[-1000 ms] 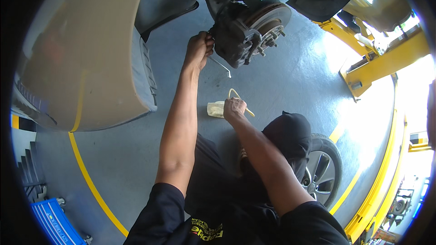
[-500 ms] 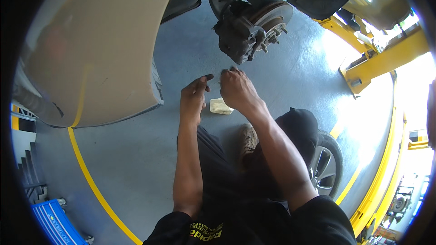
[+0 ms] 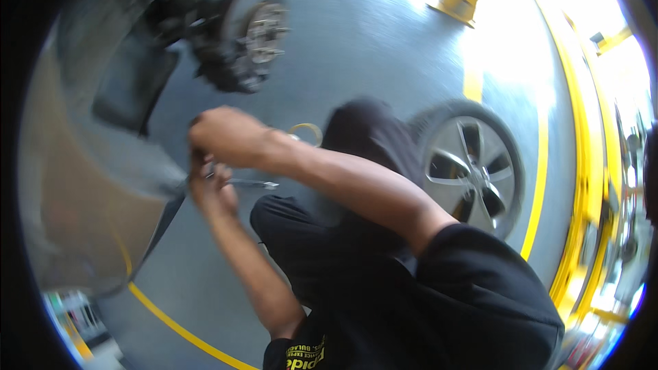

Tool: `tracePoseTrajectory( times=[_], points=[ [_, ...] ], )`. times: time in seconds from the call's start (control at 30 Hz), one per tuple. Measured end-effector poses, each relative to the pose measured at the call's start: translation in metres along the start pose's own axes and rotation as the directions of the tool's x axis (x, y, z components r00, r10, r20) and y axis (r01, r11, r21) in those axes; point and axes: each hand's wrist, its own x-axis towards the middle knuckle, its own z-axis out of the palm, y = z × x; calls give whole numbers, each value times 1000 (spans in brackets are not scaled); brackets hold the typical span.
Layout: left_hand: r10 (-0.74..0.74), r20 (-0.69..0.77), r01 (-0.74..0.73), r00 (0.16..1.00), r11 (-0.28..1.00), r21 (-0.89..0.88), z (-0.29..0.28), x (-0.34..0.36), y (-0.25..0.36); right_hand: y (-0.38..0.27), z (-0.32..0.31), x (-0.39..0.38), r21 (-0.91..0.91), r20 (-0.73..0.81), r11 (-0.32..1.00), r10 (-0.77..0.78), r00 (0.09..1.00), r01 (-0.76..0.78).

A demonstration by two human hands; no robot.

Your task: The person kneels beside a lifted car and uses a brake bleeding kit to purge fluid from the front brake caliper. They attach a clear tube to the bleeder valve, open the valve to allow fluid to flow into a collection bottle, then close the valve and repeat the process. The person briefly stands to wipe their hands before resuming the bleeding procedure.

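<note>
Left hand: curled around the near end of a thin metal tool, low beside the car body panel; the blur hides how firm that grip is.
Right hand: clenched, directly above the left hand and touching it; whether it too holds the tool I cannot tell.
Tool: lies roughly level, tip pointing right, over the grey floor, well below the bare wheel hub.
Risk: held by one end only, the tool may slip and fall onto the knee beneath.
Risk: the removed wheel leans close behind the crouching person; a shift backward could knock it over.
Containers: none discernible; a pale ring-shaped thing by the right forearm is too blurred to identify.
</note>
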Motion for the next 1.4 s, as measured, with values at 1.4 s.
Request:
tracePoseTrajectory(
  times=[1.4],
  points=[
    [-131, 188, 55, 973, 931, 362, -48, -22, -3, 210, -32, -474, 91, -627, 230, 769, 123, -969]
  ],
)
